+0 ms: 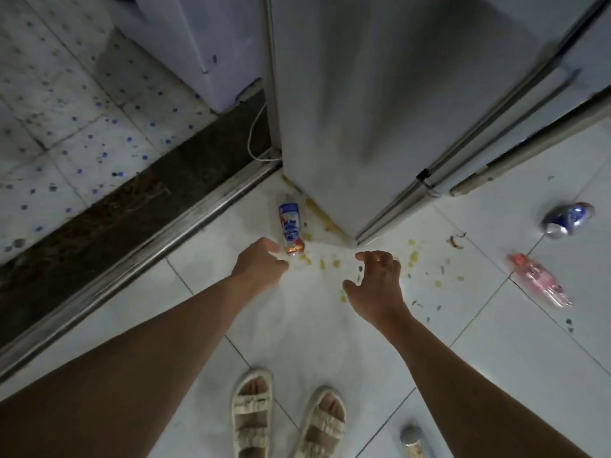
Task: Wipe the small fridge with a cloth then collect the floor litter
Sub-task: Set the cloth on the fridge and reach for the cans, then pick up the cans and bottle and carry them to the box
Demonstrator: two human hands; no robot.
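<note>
The small white fridge (363,94) stands ahead, its corner just beyond my hands. A blue, white and red bottle (290,228) lies on the floor by the fridge's left corner. My left hand (259,262) hovers right at the bottle's near end, fingers loosely curled, holding nothing. My right hand (375,285) hangs over the floor with spread, relaxed fingers, empty. Yellow crumbs (322,263) are scattered between and beyond my hands. A crushed blue can (567,219) and a pink plastic bottle (540,280) lie at the right. No cloth is in view.
A metal door track (139,259) runs diagonally on the left, with dotted tiles beyond. A white cable (253,137) drops beside the fridge. My sandalled feet (287,421) stand on white tiles. A small grey item (411,439) lies near the bottom edge. A pale pole (529,150) leans at the fridge's right.
</note>
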